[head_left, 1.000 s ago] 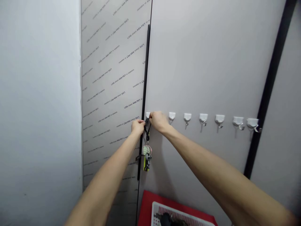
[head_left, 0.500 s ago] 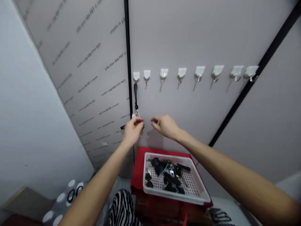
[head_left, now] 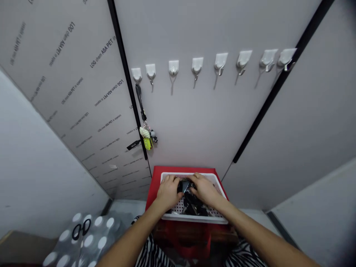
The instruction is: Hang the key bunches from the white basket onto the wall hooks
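We list keys (head_left: pixel 191 203) in a basket (head_left: pixel 196 218); left hand (head_left: pixel 167 193) and right hand (head_left: pixel 206 190) among them, each grip curled, whether pinching we cannot tell. We record: keychain (head_left: pixel 144 132), hanging from leftmost hook (head_left: pixel 136 74).

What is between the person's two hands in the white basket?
In the head view, a dark, shiny item shows between the left hand and right hand; whether either grips it is unclear.

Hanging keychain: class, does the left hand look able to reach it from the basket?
Probably yes: the left hand is at the white basket, lower than the hanging keychain, and nothing visible blocks the space between them.
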Demonstrator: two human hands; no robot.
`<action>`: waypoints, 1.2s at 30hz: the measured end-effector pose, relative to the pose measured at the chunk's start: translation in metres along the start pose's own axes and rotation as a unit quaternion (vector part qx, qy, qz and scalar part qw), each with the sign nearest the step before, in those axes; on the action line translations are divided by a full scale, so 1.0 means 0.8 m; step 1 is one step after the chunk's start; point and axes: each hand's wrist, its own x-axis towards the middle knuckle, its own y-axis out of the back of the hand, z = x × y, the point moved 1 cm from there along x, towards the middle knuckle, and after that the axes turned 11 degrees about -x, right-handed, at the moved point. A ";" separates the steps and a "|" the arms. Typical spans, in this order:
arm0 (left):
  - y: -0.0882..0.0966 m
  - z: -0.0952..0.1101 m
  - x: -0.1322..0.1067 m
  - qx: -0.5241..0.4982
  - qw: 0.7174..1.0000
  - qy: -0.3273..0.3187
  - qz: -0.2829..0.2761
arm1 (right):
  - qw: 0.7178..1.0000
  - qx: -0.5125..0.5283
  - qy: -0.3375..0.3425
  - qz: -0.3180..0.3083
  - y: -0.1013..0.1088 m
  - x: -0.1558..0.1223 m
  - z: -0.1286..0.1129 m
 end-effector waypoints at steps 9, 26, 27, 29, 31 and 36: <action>0.003 0.007 -0.004 -0.017 1.000 0.013 -0.006 | 0.998 -0.053 0.020 0.018 -0.006 0.007 -0.017; 0.006 0.012 0.002 -0.339 0.940 0.027 -0.016 | 0.978 0.201 0.034 0.049 0.020 0.000 -0.011; 0.011 0.013 0.001 -0.370 0.929 0.028 -0.014 | 0.978 0.197 0.039 0.048 0.023 0.000 -0.006; 0.022 0.013 0.000 -0.410 0.911 0.026 -0.014 | 0.981 0.172 0.061 0.059 0.030 -0.001 0.003; 0.029 0.011 -0.002 -0.441 0.897 0.037 -0.022 | 0.987 0.124 0.063 0.080 0.040 -0.001 0.009; 0.028 0.011 -0.003 -0.578 0.804 0.118 -0.078 | 0.985 0.055 0.046 0.157 0.061 0.003 -0.002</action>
